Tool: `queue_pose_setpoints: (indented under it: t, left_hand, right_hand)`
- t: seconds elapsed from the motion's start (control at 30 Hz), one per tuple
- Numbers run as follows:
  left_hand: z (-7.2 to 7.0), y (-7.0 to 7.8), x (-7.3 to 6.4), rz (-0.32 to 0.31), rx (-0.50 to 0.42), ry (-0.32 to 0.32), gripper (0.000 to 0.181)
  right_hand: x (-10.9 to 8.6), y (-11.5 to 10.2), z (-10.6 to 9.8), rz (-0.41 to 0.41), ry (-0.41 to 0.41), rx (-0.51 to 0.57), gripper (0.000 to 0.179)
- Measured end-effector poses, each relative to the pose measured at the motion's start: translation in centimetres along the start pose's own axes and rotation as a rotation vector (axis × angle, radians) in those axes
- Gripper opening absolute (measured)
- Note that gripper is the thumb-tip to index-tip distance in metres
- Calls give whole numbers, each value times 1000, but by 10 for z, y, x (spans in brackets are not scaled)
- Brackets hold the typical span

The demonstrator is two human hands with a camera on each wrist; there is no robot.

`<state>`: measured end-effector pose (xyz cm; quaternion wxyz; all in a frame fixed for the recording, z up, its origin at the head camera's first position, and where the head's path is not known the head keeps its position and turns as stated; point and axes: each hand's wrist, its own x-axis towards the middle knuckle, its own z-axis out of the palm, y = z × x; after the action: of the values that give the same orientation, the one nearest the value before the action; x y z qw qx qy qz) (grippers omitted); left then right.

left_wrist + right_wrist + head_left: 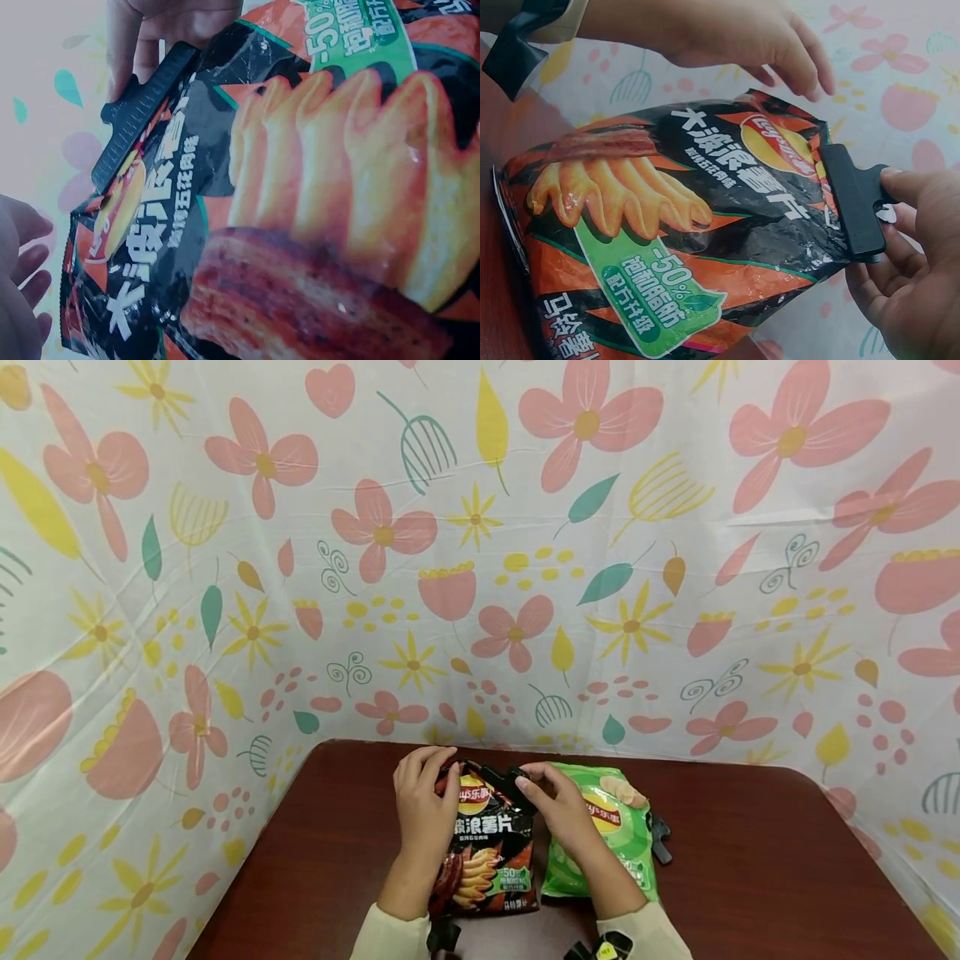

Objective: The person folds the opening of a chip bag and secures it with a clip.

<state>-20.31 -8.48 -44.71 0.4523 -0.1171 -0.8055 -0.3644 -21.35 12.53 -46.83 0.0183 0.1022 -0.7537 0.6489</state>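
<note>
A black and orange bag of potato chips (pixel 483 860) stands propped up on the table, its front towards me. Across its top edge sits a black bag clip (pixel 853 202), biting the folded rim. My right hand (pixel 566 814) pinches the clip's handle between thumb and fingers, as the right wrist view shows. Beside the bag's top left corner is my left hand (pixel 423 793), fingers loosely bent and holding nothing. In the left wrist view those fingers (pixel 30 262) are a little apart from the bag's edge.
A green bag of chips (pixel 600 860) lies to the right, partly behind my right forearm. A dark grey clip (pixel 661 841) pokes out past its right side. The brown table (pixel 772 860) meets a flower-printed cloth (pixel 517 693) at its back edge.
</note>
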Motion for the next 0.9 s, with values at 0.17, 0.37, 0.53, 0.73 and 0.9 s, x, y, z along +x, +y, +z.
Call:
queue_pose_setpoints:
  t: [0.17,0.37,0.53,0.73,0.9]
  left_hand:
    - [-2,-4,-4,-44,-11,13,29]
    - [-4,-7,-9,-98,-24,15,39]
    - [-4,-8,-10,-157,-29,-11,47]
    - [-5,-10,-12,-321,-103,-96,58]
    - [-3,-12,-13,-439,-174,-162,58]
  right_hand:
    - [-2,3,1,-14,28,4,30]
    - [-5,7,2,-24,71,21,31]
    - [-6,11,3,-25,88,42,30]
    - [-9,14,3,-10,136,25,29]
    - [-14,13,4,-14,175,22,30]
